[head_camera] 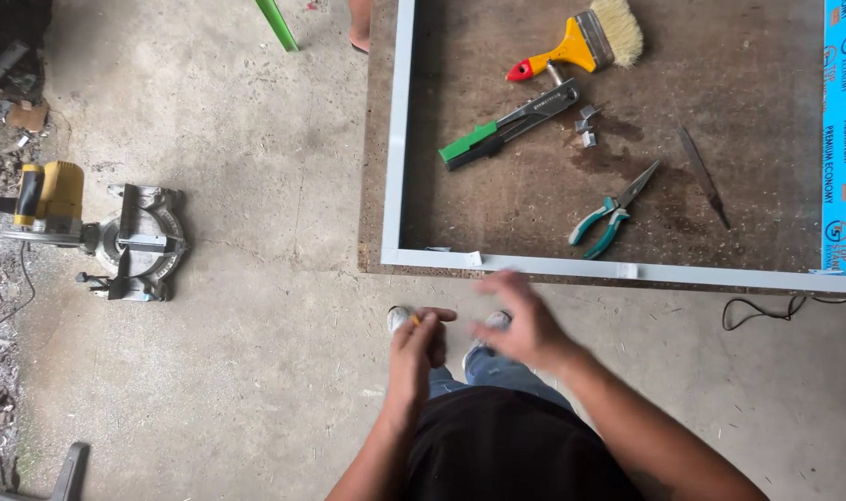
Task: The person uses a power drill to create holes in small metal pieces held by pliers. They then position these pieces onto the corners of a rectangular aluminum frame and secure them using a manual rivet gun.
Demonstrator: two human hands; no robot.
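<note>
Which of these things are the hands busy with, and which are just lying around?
In hand or nearest:
left hand, pinching something small, too small to tell
right hand, blurred, empty
pale metal frame

Lying about:
paintbrush
green-handled rivet tool
teal pliers
file
small metal clips
yellow saw on the floor

The board's point(720, 111) centre is crowded by brush point(585, 42), rivet tool point(511, 125), pliers point(613, 209) and file point(703, 176); its left edge strip and near-right corner lie open. The white frame rail point(627, 271) bars the near edge.
</note>
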